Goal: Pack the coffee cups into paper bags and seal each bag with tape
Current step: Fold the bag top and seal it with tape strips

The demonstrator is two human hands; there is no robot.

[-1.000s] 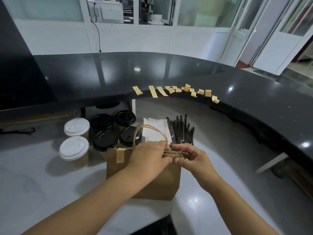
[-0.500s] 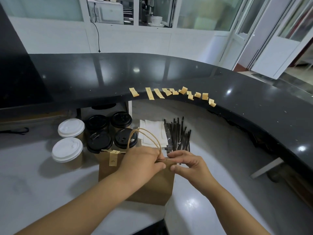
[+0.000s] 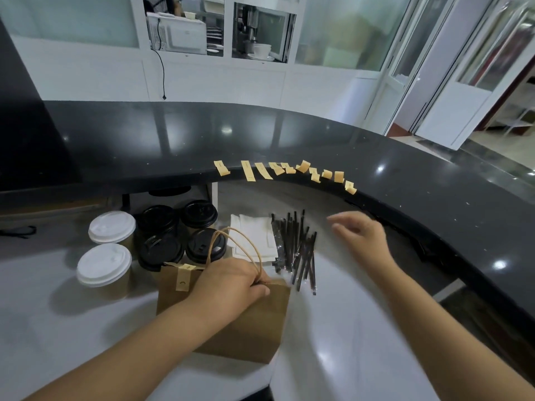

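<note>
White counter (image 3: 72, 328) is seen near, with a curved black shelf (image 3: 405, 175) far behind it. A brown paper bag (image 3: 231, 319) stands in the middle, and its top is pinched closed by the left hand (image 3: 231, 285). One tape strip (image 3: 182, 277) is stuck on the bag's left top edge. The right hand (image 3: 362, 235) is held open and empty, above the counter near the tape pieces (image 3: 283, 169) on the shelf edge. A piece should likely be picked next and pressed flat over the closed right side. Cups with black lids (image 3: 179, 227) and white lids (image 3: 107, 247) are waiting on the left.
</note>
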